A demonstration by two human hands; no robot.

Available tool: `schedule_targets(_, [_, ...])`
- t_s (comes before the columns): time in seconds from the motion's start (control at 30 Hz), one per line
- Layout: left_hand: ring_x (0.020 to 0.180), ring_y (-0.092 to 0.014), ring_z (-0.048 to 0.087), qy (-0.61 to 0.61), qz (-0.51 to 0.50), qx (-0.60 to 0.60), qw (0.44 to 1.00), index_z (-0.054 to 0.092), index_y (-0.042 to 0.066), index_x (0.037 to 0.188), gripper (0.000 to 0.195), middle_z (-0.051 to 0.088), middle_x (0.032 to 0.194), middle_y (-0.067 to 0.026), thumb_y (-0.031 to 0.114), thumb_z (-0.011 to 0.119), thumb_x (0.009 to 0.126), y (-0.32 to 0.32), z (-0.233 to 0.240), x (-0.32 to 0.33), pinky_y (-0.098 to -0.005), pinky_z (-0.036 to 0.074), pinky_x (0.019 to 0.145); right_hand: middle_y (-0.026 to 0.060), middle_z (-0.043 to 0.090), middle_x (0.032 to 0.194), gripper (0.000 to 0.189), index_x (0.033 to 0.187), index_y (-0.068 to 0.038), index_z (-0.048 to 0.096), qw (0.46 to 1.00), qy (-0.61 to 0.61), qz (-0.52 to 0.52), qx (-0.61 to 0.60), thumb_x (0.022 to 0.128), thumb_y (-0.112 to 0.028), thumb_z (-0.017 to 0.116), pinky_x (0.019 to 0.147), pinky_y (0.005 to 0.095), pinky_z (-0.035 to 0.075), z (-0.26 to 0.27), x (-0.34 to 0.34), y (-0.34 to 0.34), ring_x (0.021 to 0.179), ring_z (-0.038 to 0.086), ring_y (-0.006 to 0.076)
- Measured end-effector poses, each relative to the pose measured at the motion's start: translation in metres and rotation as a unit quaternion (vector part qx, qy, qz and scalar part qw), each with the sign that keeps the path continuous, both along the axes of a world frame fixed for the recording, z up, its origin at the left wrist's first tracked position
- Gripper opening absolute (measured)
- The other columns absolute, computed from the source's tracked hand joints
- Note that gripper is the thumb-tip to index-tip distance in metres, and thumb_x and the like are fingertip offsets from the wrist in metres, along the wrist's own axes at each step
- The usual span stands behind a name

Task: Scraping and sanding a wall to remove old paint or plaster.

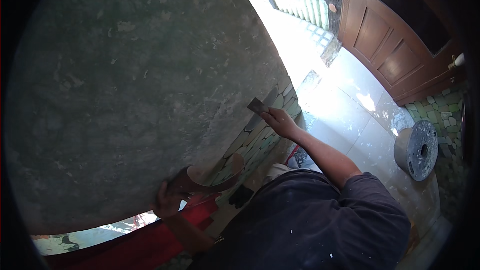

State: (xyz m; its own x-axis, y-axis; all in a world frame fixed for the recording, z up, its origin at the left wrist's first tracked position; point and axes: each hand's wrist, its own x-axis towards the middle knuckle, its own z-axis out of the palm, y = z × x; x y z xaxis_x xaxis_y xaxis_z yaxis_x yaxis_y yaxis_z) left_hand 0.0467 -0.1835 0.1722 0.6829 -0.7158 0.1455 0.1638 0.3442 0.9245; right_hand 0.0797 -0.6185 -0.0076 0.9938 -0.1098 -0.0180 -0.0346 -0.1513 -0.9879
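A large grey plastered wall with pale patches and scrapes fills the left of the head view. My right hand grips a small flat dark block, perhaps a scraper or sanding piece, held at the wall's lower right, near its stone-patterned band. At lower left, my left hand is at a curved brown sheet, bent in a loop; it looks like sandpaper. The fingers lie in shadow near the wall's edge, by the sheet's dark end.
Red cloth hangs at the lower left. On the pale tiled floor to the right stands a grey spool-like drum with white spatters. A brown panelled door is at the upper right, beside bright sunlight.
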Motion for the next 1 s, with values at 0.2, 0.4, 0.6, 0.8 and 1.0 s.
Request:
schedule_targets(0.2, [0.109,-0.047,0.051,-0.012,-0.029,-0.016,0.999,0.014,0.008,0.146,0.084,0.033,0.14,-0.0285,0.067,0.03,0.087,-0.015,0.006,0.004,-0.0572,0.044,0.085,0.0099,0.054,0.061,0.039,0.081,0.003,0.056,1.0,0.018,-0.016,0.005,0.093,-0.033,0.05,0.057,0.0342,0.042,-0.013,-0.015,-0.004,0.058,0.05,0.0148])
schedule_targets(0.4, [0.113,-0.046,0.048,-0.006,-0.023,-0.03,0.999,0.015,0.007,0.146,0.086,0.032,0.14,-0.0275,0.067,0.031,0.087,-0.004,-0.001,0.003,-0.0587,0.043,0.085,0.0167,0.056,0.062,0.045,0.079,0.007,0.058,0.997,-0.043,-0.04,0.053,0.091,-0.036,0.053,0.059,0.0368,0.044,0.042,0.012,0.001,0.059,0.057,0.0244])
schedule_targets(0.6, [0.12,-0.046,0.042,0.022,-0.006,-0.042,0.999,0.015,0.006,0.146,0.086,0.032,0.141,-0.0259,0.066,0.032,0.087,0.001,-0.002,0.002,-0.0622,0.041,0.084,0.0164,0.055,0.062,0.046,0.081,0.007,0.058,0.998,0.044,-0.016,0.05,0.091,-0.038,0.053,0.059,0.0364,0.044,0.01,-0.014,-0.014,0.06,0.058,0.0229])
schedule_targets(0.8, [0.11,-0.044,0.051,-0.002,-0.027,-0.011,1.0,0.011,0.01,0.147,0.086,0.031,0.143,-0.0228,0.068,0.03,0.086,-0.001,0.0,0.005,-0.0569,0.043,0.082,0.0157,0.056,0.062,0.047,0.081,0.006,0.059,0.999,-0.021,-0.036,0.007,0.091,-0.039,0.052,0.056,0.0362,0.044,0.021,0.003,-0.01,0.056,0.058,0.0222])
schedule_targets(1.0, [0.117,-0.043,0.045,-0.01,-0.005,-0.012,1.0,0.011,0.011,0.147,0.086,0.03,0.143,-0.0224,0.068,0.03,0.086,-0.003,-0.002,0.003,-0.0572,0.043,0.083,0.0164,0.057,0.064,0.047,0.084,0.005,0.059,0.998,0.062,-0.007,0.019,0.091,-0.041,0.051,0.06,0.0362,0.046,-0.011,-0.016,-0.006,0.062,0.061,0.0245])
